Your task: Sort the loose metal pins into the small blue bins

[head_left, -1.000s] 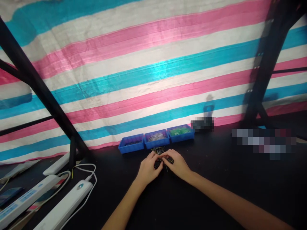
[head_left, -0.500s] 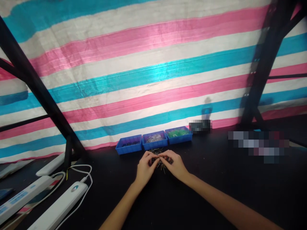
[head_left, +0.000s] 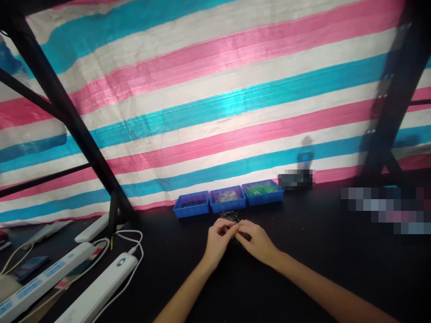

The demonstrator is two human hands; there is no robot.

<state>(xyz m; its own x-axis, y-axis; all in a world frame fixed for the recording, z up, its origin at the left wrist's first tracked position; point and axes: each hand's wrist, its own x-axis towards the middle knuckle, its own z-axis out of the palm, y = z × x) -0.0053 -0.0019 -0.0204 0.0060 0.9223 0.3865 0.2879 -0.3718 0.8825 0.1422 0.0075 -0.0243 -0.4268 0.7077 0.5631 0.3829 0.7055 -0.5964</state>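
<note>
Over a loose pile of thin metal pieces (head_left: 230,216), like screws or nails, my two hands meet at their fingertips. My left hand (head_left: 217,242) is closed in a pinch, thumb and index finger together. Against it, my right hand (head_left: 258,244) pinches too. Whatever lies between the fingertips is too small to make out. The hands hide part of the pile, and some pieces show beneath the right fingers. Just behind stand three blue trays: the left tray (head_left: 191,212) with dark small pieces, the middle tray (head_left: 229,206) with clear plastic bits, the right tray (head_left: 265,198) with green ones.
White power strips (head_left: 97,289) and looped white cables (head_left: 141,251) lie on the black table (head_left: 202,300) at left. A black frame post (head_left: 81,139) rises there. Blurred-out items are at right. A striped sheet (head_left: 208,107) hangs behind.
The camera view has turned slightly left, so everything sits further right. My hands have come a little closer to me, off the trays, and their fingertips stay together.
</note>
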